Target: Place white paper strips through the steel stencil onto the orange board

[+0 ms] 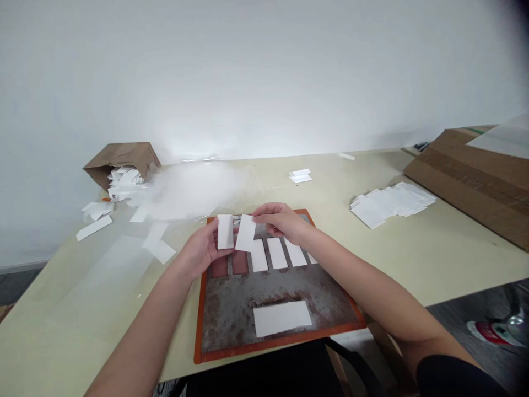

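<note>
My left hand (pixel 203 245) grips a small white card (pixel 225 231) above the left end of a grey plate (pixel 231 309) with an orange border. Pinched in my right hand (pixel 281 220) is another white card (pixel 246 234), tilted and close beside the first. Beneath them the plate has a row of rectangular slots; a reddish slot (pixel 239 262) and its neighbour on the left hold no card. Several slots further right hold white cards, such as this slotted card (pixel 278 253); my right forearm partly hides the row's right end. A larger white card (pixel 282 318) lies on the plate's near part.
An open cardboard box (pixel 136 154) at the back left spills white pieces. Translucent plastic sheeting (pixel 190 190) and loose cards (pixel 159 248) lie left. A fanned pile of white sheets (pixel 392 203) and a large cardboard box (pixel 467 176) are right. Small folded pieces (pixel 300 176) lie behind the plate.
</note>
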{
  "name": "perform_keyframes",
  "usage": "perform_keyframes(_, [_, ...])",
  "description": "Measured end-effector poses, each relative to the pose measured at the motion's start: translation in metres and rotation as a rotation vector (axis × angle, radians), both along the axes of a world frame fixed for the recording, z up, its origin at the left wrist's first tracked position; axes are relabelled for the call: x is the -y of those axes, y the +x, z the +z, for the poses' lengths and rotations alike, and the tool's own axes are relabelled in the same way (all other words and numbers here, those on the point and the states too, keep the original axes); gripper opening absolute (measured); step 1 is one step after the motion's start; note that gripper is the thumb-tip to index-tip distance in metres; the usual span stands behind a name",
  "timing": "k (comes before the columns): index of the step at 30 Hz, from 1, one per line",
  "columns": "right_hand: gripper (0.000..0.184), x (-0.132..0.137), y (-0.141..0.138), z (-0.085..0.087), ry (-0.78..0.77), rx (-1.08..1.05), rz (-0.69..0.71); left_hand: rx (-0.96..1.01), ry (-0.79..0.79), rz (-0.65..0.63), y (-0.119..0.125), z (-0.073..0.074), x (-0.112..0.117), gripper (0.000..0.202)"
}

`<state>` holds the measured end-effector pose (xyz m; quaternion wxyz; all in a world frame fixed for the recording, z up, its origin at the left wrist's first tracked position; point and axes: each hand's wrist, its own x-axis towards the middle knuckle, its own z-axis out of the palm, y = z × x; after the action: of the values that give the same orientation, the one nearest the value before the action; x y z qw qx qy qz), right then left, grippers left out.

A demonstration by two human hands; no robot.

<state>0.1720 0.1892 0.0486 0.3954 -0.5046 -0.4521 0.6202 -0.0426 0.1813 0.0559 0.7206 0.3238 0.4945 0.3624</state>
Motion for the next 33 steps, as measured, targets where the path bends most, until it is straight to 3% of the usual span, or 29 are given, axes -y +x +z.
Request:
perform_keyframes(4, [0.019,-0.002,-0.019,0.003,-0.064,0.048,0.141,-0.010,0.050,0.174,-0.011,0.002,-0.011,0.035])
perform_keyframes(8, [0.015,0.003,-0.029,-0.003,-0.072,0.067,0.172,-0.008,0.047,0.247,-0.017,0.000,-0.016,0.035])
perform_keyframes(21, [0.014,0.006,-0.023,-0.016,-0.061,0.093,0.194,0.021,0.029,0.249,-0.015,-0.003,-0.018,0.031])
perform_keyframes(33, [0.010,0.007,-0.023,-0.015,-0.054,0.097,0.199,0.015,0.021,0.247,-0.014,-0.003,-0.017,0.034])
